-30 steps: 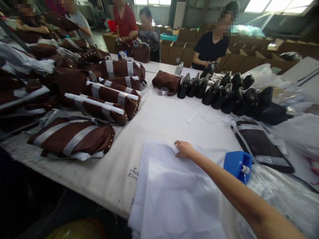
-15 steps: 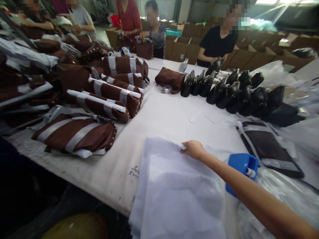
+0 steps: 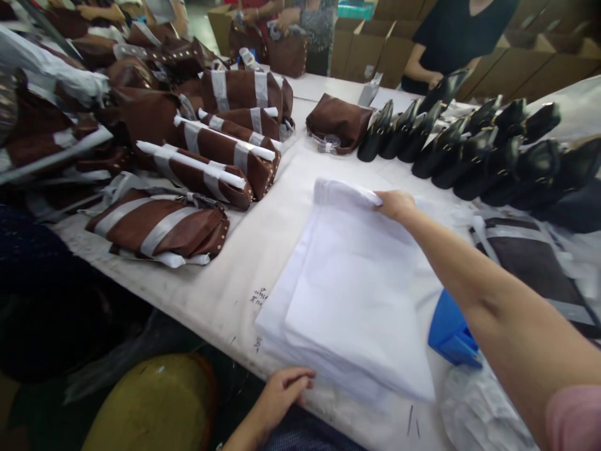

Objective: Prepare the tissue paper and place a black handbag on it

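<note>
A stack of white sheets [image 3: 352,294] lies on the white table [image 3: 244,275] in front of me. My right hand [image 3: 394,203] reaches across it and pinches the top sheet's far edge, lifting it slightly. My left hand [image 3: 284,388] sits at the stack's near edge, fingers curled against the lower sheets. A blue tape dispenser [image 3: 448,332] lies just right of the stack, partly hidden by my right arm.
Brown bags wrapped with white strips [image 3: 159,225] are piled on the left. A row of black bags [image 3: 469,150] lines the far right, with a flat dark bag [image 3: 530,263] near it. Other people work at the far end. A yellow stool [image 3: 154,407] stands below the table edge.
The view has tilted down and closer. My right hand slid to the stack's far edge and lifted the top sheet. My left hand came into view at the near edge.
</note>
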`<state>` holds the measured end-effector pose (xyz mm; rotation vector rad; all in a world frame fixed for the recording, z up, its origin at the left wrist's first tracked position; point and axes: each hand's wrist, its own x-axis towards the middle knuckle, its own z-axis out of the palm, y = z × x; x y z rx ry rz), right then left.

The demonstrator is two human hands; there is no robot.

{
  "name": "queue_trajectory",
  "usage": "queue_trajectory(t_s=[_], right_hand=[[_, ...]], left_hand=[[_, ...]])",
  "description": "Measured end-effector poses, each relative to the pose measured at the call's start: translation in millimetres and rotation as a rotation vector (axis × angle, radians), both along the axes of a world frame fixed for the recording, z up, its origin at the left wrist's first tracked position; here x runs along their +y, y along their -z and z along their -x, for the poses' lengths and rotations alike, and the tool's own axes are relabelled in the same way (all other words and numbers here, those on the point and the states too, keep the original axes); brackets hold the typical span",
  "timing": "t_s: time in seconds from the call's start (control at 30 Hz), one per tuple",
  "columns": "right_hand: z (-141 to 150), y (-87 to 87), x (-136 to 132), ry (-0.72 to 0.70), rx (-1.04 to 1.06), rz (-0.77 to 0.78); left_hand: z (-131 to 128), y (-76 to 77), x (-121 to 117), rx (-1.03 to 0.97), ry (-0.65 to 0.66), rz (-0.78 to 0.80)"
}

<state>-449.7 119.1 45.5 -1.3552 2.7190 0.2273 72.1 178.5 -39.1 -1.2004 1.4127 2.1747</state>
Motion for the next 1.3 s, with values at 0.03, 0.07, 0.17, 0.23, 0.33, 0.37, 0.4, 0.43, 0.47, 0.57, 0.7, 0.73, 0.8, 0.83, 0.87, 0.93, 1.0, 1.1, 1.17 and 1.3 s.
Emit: queue_trajectory(t_s=[0.03, 0.07, 0.17, 0.23, 0.33, 0.37, 0.4, 0.43, 0.47, 0.57, 0.7, 0.73, 0.8, 0.83, 0.87, 0.93, 1.0, 1.1, 1.17, 1.3], right_hand=[[0, 4.3, -4, 0.011, 0.013, 0.019], [-4, 9.4, -5, 0.019, 0.028, 0.053], [-41, 26.3, 12, -0.030, 0.040, 0.206], [-81, 35.3, 43, -0.120, -0.049, 0.232], [-148, 43.3, 102, -0.217, -0.262, 0.186], [-168, 45.6, 121, -0.213, -0.313, 0.174], [-186, 48.3, 137, -0.213, -0.355, 0.164], [-201, 51.7, 150, -0.219, -0.384, 0.160], [-213, 55.8, 161, -0.231, -0.402, 0.158], [-229, 70.3, 179, -0.273, -0.416, 0.155], [-229, 85.9, 198, -0.316, -0.412, 0.181], [-230, 87.8, 203, -0.314, -0.400, 0.197], [-236, 89.0, 214, -0.254, -0.354, 0.240], [-240, 88.8, 220, -0.187, -0.321, 0.268], [-246, 88.4, 225, -0.097, -0.285, 0.297], [-260, 88.1, 233, 0.094, -0.228, 0.349], [-275, 89.9, 240, 0.188, -0.227, 0.367], [-290, 96.7, 245, 0.133, -0.316, 0.342], [-292, 101.8, 244, 0.118, -0.356, 0.345], [-286, 106.6, 241, 0.222, -0.333, 0.448]], left_hand=[[3, 4.3, -1, 0.004, -0.013, 0.054], [6, 8.3, -3, -0.006, -0.033, 0.111], [11, 13.4, -11, -0.055, -0.105, 0.204], [15, 7.8, -19, -0.042, -0.138, 0.268], [29, -9.2, -38, 0.006, -0.118, 0.645], [38, -15.1, -46, 0.038, -0.074, 0.825], [49, -20.2, -55, 0.078, -0.017, 1.005], [61, -24.2, -65, 0.118, 0.050, 1.166], [75, -26.8, -75, 0.150, 0.126, 1.296], [110, -24.2, -100, 0.166, 0.379, 1.497], [116, -2.5, -111, 0.162, 0.772, 1.452], [111, 2.7, -110, 0.160, 0.823, 1.432], [98, 9.2, -108, 0.149, 0.821, 1.424], [94, 10.2, -108, 0.138, 0.774, 1.443], [91, 10.0, -109, 0.125, 0.713, 1.471], [91, 7.6, -114, 0.108, 0.629, 1.526], [98, 5.3, -124, 0.141, 0.685, 1.533], [114, 6.5, -138, 0.288, 0.905, 1.443], [125, 9.0, -146, 0.379, 0.954, 1.384], [139, 11.0, -157, 0.451, 0.898, 1.323]])
